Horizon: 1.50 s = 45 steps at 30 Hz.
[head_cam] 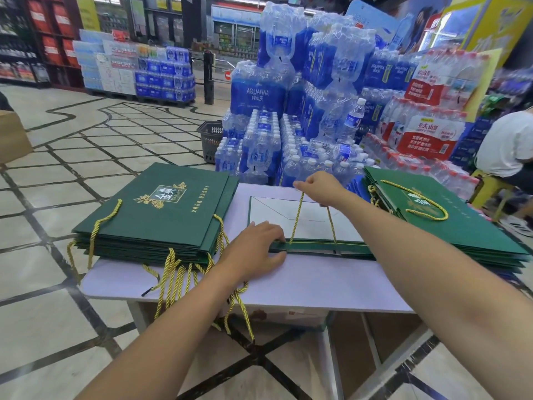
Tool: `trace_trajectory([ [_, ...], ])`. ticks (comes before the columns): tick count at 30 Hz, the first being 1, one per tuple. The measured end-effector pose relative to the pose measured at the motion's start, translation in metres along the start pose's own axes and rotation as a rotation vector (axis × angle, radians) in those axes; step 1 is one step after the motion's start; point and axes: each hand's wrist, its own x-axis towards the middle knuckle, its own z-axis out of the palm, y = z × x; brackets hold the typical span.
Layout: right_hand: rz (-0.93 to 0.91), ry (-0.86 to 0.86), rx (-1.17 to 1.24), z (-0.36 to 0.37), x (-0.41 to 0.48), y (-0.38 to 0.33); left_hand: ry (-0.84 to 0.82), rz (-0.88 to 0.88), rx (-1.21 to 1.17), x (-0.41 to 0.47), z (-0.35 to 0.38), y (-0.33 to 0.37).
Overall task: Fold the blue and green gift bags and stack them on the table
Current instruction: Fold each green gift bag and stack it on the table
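A green gift bag lies in the middle of the pale table, its white inside facing up. My left hand pinches its green near rim at the left end. My right hand grips the bag's gold rope handle and holds it stretched toward the far side. A stack of flat green bags with gold lettering sits at the table's left, ropes hanging over the edge. Another pile of green bags lies at the right.
Shrink-wrapped packs of bottled water stand stacked right behind the table. A black shopping basket sits on the tiled floor beside them. A seated person in a white shirt is at the far right. A cardboard box stands at the left.
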Motion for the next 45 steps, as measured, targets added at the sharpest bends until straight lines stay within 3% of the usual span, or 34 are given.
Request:
trace_trajectory([
  [5,0.055,0.074,0.008,0.034,0.016,0.024,-0.022,0.013,-0.001,0.001,0.003,-0.003],
  [10,0.019,0.173,-0.385,0.061,0.023,0.044,-0.043,0.010,-0.001,0.001,0.007,-0.006],
  [14,0.013,0.201,-0.541,0.071,0.030,0.049,-0.028,0.019,-0.017,0.000,0.008,-0.005],
  [24,-0.001,0.085,-0.461,0.065,0.033,0.050,0.003,-0.024,0.005,-0.002,0.008,-0.005],
  [33,-0.298,-0.091,-0.226,0.037,-0.050,0.053,0.019,-0.072,-0.025,-0.002,0.003,0.001],
  [37,-0.543,-0.134,-0.299,0.027,-0.098,0.070,0.058,-0.029,0.019,0.002,0.003,0.003],
  [40,-0.582,-0.042,-0.421,0.028,-0.115,0.088,0.067,-0.028,0.037,0.005,0.001,0.003],
  [45,-0.672,0.367,-0.457,0.032,-0.120,0.088,0.119,-0.022,0.110,0.009,-0.018,0.017],
])
